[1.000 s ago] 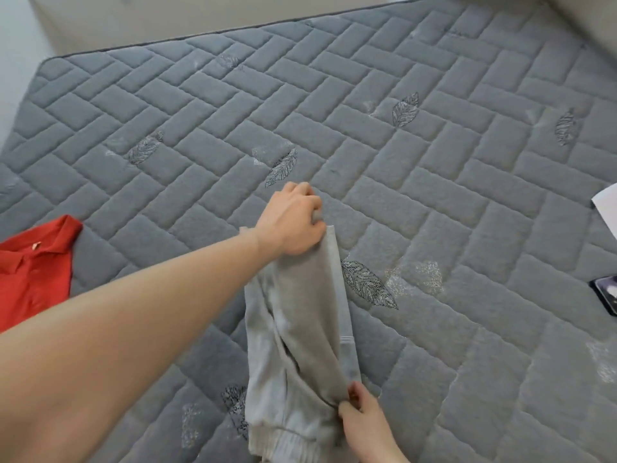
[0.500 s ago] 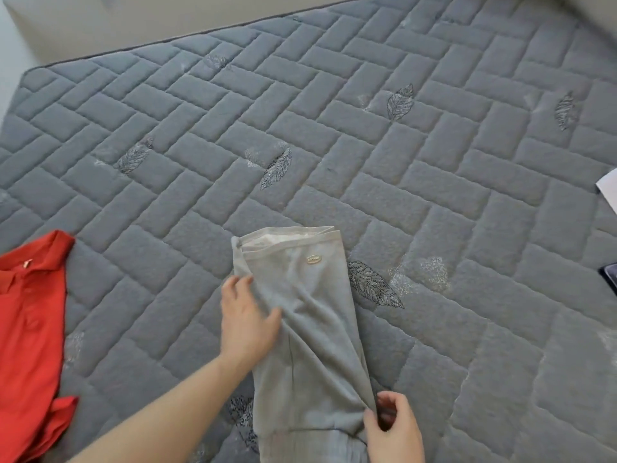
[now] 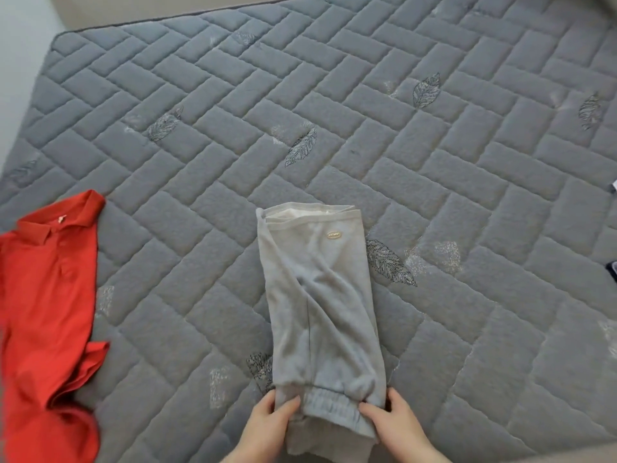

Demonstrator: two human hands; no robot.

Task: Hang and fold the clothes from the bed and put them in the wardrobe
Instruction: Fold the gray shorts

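Beside the red shirt (image 3: 46, 315), our left hand (image 3: 270, 417) has joined our right hand (image 3: 392, 421), both pinching the trousers' (image 3: 320, 305) cuffs; another fold likely follows.

Bed (image 3: 434, 195): upper half & right side of frame open quilt, room for a hand to pass. Obstacles: red shirt (image 3: 43, 312) fills the left edge, grey pants (image 3: 317, 312) lie lengthwise at centre-bottom w/ an open strip of quilt btwn the two. Small dark item (image 3: 612, 272) at the far right edge, too cropped to tell what.
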